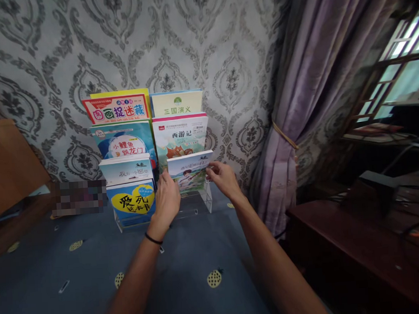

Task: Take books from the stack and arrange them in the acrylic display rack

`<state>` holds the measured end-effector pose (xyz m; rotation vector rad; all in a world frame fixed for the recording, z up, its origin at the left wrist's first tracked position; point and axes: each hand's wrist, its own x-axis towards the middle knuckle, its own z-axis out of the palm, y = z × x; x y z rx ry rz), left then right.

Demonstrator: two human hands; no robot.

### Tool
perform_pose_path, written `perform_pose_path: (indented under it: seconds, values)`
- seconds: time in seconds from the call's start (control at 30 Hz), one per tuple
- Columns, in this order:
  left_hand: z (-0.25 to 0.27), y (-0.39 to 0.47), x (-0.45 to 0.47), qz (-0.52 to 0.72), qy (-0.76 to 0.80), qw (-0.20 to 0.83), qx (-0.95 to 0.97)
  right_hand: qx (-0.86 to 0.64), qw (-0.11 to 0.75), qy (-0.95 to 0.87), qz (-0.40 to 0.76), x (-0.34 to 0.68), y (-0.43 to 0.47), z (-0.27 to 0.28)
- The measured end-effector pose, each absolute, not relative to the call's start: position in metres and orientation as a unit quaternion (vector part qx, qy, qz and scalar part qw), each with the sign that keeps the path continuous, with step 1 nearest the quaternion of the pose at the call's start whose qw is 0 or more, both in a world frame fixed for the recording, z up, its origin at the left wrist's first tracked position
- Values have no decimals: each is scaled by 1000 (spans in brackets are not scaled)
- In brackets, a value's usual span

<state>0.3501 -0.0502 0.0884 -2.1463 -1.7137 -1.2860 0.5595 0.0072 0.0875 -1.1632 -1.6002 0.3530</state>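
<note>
Between my two hands is a thin paperback book (191,175) with a pale blue cover and a drawn figure. My left hand (167,196) grips its left edge, fingers closed. At the right edge my right hand (222,177) pinches the book between thumb and fingers. It stands at the front right of a clear tiered display rack (205,198), before a book with a pink top edge (181,135). Left of my left hand, a blue book with a yellow heart (132,203) fills the rack's lowest front tier. My left palm hides the lower left corner of the held book.
More books stand in the rack's upper tiers, including a red-topped book (116,109) and a cream book (177,103). Patterned wallpaper (223,41) rises behind. A tied purple curtain (281,109) and a dark red desk (344,243) with cables are at right; a brown box (7,161) is at left.
</note>
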Motion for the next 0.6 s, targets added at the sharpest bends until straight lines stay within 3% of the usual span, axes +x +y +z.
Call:
perform_pose_path:
  seconds: [0.6]
  values:
    - [104,-47,345,-442,-578,40,-685,-445,543,-674,230,554,2,95]
